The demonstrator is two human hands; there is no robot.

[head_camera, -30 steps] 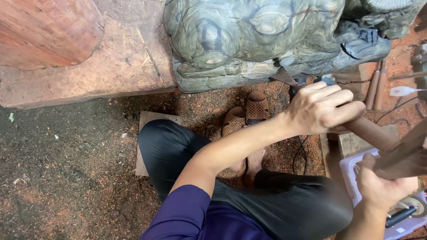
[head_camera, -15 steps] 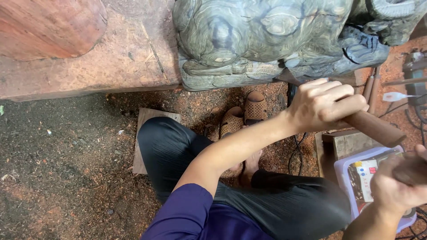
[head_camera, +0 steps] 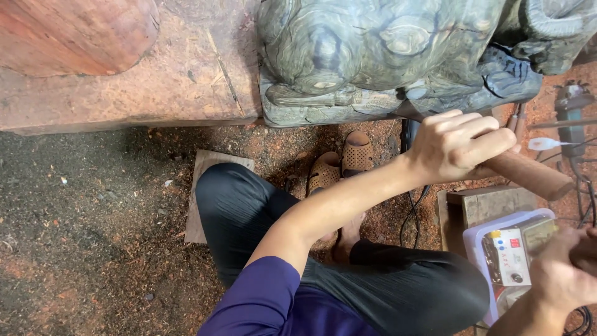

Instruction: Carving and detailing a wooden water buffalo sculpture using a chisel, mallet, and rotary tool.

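Note:
My left hand (head_camera: 460,146) is closed around a round wooden tool handle (head_camera: 532,175). Its front end points at the base of a grey-green carved wooden sculpture (head_camera: 379,56), and the tip is hidden behind my fingers. My right hand (head_camera: 559,277) is at the lower right corner, fingers curled around a brown wooden mallet (head_camera: 587,247) that is mostly out of frame. This hand hovers over a clear plastic box (head_camera: 479,246) of small devices. I sit cross-legged in dark trousers (head_camera: 249,205).
The sculpture rests on a reddish wood slab (head_camera: 124,93) beside a red log (head_camera: 74,31). Brown sandals (head_camera: 342,163) lie under the slab's edge. A wooden block (head_camera: 491,205), black cables (head_camera: 410,218) and a power grinder (head_camera: 572,106) are at the right. Sawdust covers the floor.
My right hand has dropped with the mallet from the right edge to the lower right corner. My left hand stays on the handle against the sculpture.

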